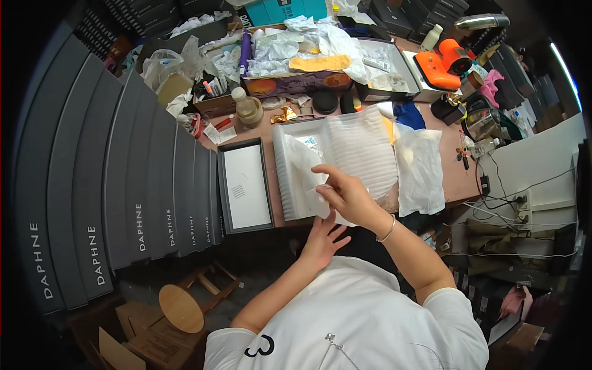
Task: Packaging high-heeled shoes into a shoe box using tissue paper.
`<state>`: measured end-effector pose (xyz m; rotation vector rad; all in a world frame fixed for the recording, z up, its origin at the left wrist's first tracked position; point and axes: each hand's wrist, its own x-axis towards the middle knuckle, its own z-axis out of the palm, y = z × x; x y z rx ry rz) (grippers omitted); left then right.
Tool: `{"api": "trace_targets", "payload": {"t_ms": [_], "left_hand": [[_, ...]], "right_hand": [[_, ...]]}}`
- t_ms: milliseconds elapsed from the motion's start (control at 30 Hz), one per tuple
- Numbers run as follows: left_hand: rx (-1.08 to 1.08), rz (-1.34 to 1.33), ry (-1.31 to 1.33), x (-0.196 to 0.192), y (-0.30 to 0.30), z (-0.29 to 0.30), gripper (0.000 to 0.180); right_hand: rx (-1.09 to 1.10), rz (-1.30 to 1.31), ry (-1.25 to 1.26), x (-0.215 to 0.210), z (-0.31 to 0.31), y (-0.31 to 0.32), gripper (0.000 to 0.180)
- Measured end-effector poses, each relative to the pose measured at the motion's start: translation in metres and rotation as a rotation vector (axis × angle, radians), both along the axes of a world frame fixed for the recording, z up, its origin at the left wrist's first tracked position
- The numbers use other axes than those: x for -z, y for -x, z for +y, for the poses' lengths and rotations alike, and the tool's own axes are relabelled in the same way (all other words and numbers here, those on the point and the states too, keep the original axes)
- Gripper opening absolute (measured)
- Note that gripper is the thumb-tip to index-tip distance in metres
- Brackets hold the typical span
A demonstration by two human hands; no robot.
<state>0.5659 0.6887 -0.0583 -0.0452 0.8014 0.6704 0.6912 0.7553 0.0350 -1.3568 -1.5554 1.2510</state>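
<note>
My right hand [348,196] is over the near part of a ribbed stack of white translucent sheets [364,148], its thumb and index finger apart. A loose, thin translucent sheet [302,161] lies by its fingertips; whether they touch it I cannot tell. Just below, at the near table edge, my left hand [322,242] has its fingers spread, the fingertips partly behind my right hand. A small printed label [311,145] shows near the loose sheet. To the left is an open dark-rimmed box part [248,185] with a white inside.
Tall stacked grey boxes [92,166] wall off the left. White pouches [420,169] lie right of the sheets. Beyond them are a bottle [246,110], a carton of crumpled paper [296,83] and an orange device [443,65]. A round wooden stool [180,308] stands below left.
</note>
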Motion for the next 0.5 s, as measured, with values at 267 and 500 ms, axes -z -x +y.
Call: {"api": "trace_targets", "payload": {"t_ms": [267, 500], "left_hand": [[-0.03, 0.615, -0.851, -0.013, 0.037, 0.052, 0.032], [0.366, 0.927, -1.136, -0.087, 0.061, 0.074, 0.04]], "right_hand": [[0.072, -0.499, -0.366, -0.026, 0.001, -0.053, 0.012], [0.299, -0.217, -0.398, -0.03, -0.027, -0.046, 0.006]]}}
